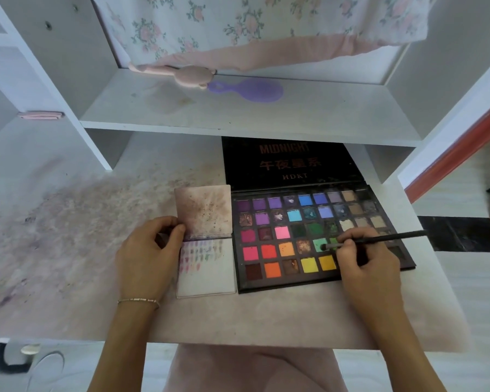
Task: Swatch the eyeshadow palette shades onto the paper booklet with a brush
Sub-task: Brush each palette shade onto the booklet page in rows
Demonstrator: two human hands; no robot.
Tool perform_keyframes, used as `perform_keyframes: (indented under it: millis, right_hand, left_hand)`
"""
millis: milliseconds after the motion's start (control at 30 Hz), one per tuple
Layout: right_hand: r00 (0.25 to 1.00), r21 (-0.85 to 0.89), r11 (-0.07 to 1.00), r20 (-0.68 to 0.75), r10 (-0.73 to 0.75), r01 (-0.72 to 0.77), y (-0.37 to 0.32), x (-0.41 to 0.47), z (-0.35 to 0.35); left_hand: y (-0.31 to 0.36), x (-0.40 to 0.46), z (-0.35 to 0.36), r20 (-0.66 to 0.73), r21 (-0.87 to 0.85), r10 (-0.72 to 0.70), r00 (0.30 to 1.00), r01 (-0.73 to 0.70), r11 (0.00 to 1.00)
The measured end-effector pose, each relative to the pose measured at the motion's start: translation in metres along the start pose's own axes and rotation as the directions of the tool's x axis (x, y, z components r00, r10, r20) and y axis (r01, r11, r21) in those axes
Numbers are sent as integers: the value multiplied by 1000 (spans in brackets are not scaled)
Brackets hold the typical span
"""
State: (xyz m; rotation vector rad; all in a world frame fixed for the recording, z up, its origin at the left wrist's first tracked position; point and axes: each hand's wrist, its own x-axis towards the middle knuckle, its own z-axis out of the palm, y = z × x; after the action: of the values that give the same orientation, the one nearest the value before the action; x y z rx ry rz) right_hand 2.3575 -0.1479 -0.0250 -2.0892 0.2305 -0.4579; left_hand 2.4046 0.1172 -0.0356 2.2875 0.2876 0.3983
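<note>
A black eyeshadow palette (289, 241) lies open on the desk, its lid propped up behind with several rows of coloured pans showing. My right hand (365, 264) rests on its lower right part and holds a thin black brush (379, 239); the bristle tip touches a green pan in the fourth row. Left of the palette lies a small paper booklet (210, 275), open, with several rows of pink, purple and green swatches at the top of the lower page. My left hand (147, 256) pins the booklet's left edge at the fold with its fingers curled.
The white desk top (68, 236) is smeared with pink and purple powder at the left. A shelf (238, 117) overhangs the back of the desk with a purple hairbrush (249, 90) and a pink item on it. Floral cloth hangs above. The desk's front edge is close to my body.
</note>
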Motion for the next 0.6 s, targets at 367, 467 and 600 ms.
perform_keyframes:
  millis: [367, 467, 600]
  right_hand:
    - [999, -14, 999, -29, -46, 46, 0, 0, 1]
    - [999, -13, 999, 10, -40, 40, -1, 0, 2]
    - [999, -3, 1000, -22, -29, 29, 1, 0, 1]
  left_hand:
    - [3, -2, -2, 4, 31, 22, 1000, -22, 999]
    - [5, -2, -2, 6, 10, 14, 1000, -14, 1000]
    - [5, -2, -2, 5, -3, 16, 1000, -16, 1000]
